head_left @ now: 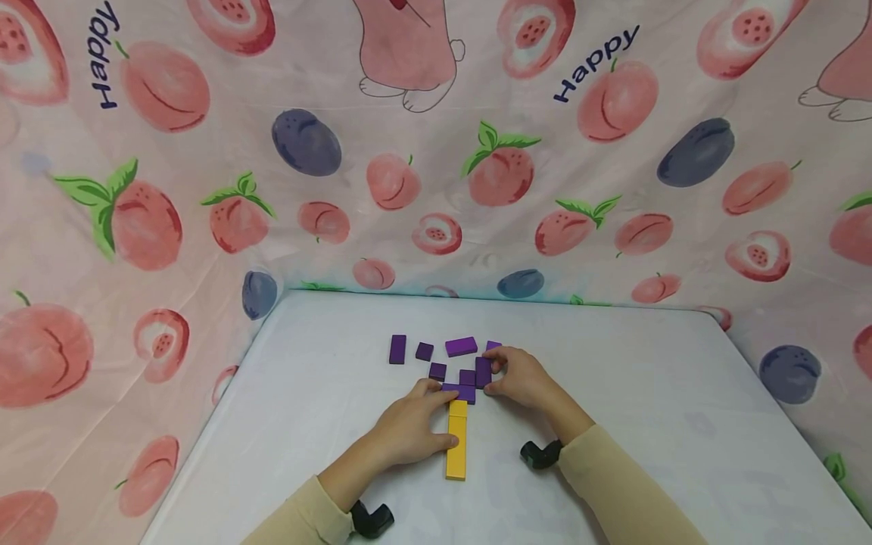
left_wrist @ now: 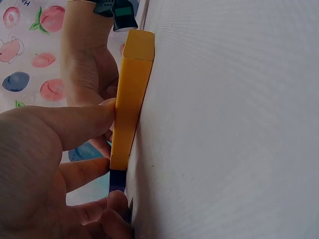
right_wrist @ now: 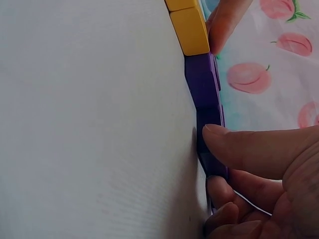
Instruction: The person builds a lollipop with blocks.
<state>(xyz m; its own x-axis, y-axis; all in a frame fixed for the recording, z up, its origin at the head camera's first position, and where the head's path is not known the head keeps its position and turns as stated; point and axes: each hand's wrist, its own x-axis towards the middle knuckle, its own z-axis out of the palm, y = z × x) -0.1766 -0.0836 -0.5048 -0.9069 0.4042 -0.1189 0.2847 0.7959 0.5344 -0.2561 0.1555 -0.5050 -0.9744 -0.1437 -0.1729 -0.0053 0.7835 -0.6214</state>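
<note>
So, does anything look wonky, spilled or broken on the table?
A little wonky, yes: at the back, the long purple block lying sideways is slanted, its right end farther away than its left. It looks odd beside the yellow blocks, which make a straight line. I can't see anything spilled or broken.

On the middle of the table (head_left: 293,409), a bar (head_left: 456,453) pointing near to far, with the left hand (head_left: 405,428) at its left side, a cube (head_left: 459,409) against its far end and a crosspiece (head_left: 466,394) beyond the cube. Just behind the crosspiece's right part, a small block (head_left: 466,377), with a loose block (head_left: 438,372) to its left and a longer block (head_left: 483,372) to its right, between thumb and fingers of the right hand (head_left: 524,378). Farther back, a row of four blocks (head_left: 461,347), then a cloth (head_left: 436,178) behind the table.
</note>
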